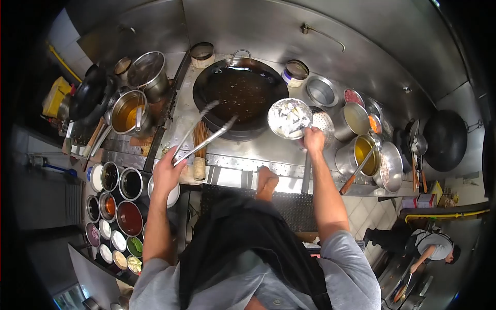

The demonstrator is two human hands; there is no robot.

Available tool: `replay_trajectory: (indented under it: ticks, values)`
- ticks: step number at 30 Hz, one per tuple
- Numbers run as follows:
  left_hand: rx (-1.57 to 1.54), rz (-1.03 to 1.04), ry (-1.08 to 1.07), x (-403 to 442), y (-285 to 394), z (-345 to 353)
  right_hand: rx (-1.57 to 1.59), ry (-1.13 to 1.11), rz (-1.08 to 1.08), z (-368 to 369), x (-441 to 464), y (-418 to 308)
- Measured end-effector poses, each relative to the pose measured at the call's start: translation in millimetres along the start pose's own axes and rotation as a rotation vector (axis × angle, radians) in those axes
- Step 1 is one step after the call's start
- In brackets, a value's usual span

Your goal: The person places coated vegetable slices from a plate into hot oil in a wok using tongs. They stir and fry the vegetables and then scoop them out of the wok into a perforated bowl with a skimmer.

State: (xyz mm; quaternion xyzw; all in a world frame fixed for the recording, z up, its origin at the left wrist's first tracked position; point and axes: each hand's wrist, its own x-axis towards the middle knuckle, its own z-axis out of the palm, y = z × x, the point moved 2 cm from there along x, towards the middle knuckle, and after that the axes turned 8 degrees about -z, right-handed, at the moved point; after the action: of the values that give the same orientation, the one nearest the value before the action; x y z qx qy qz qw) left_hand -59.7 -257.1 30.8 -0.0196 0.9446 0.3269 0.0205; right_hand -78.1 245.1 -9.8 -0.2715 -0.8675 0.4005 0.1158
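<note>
My left hand is closed on metal tongs, whose spread tips are over the near-left edge of a large black wok of dark, bubbling oil. In my right hand is the rim of a metal bowl holding pale, floured-looking pieces. The bowl is tilted just right of the wok. A perforated ladle lies partly behind my right hand. Beside the wok, near the tongs, stands a bamboo brush.
Pots with oil and a ladle stand at right, near a hanging black wok. Sauce and ingredient containers fill the left side. A bare foot or hand-like shape shows at the counter's front edge. Another person works far right.
</note>
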Motion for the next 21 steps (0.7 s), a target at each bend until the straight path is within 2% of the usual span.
replay_trajectory:
  ticks: [2,3,6,7,11,14,15,18,21]
  values:
    - [0.094,0.109,-0.045,16.4,36.2,-10.3,0.063,-0.059,0.066,19.1,12.5,-15.5]
    - [0.140,0.164,-0.070,25.5,50.0,-11.6,-0.100,-0.037,-0.028,37.2,33.7,-0.2]
    - [0.206,0.352,-0.054,54.0,79.6,-10.9,-0.148,-0.075,-0.045,61.2,47.2,-21.3]
    - [0.229,0.355,-0.088,62.9,89.6,-11.9,-0.166,-0.131,-0.030,66.4,50.9,-30.4]
    - [0.289,0.357,-0.202,103.8,109.1,-9.0,-0.229,-0.109,-0.061,86.8,60.7,-46.4]
    - [0.340,0.325,-0.317,129.1,122.9,-3.5,-0.360,-0.122,-0.105,75.7,40.4,-89.5]
    - [0.350,0.322,-0.344,138.3,123.9,2.7,-0.341,-0.174,-0.059,76.3,39.2,-96.2]
    - [0.380,0.301,-0.390,157.2,124.2,25.5,-0.413,-0.155,-0.107,95.2,49.6,-92.9]
    - [0.432,0.235,-0.413,151.9,140.8,36.2,-0.331,-0.225,0.009,104.3,51.6,-101.1]
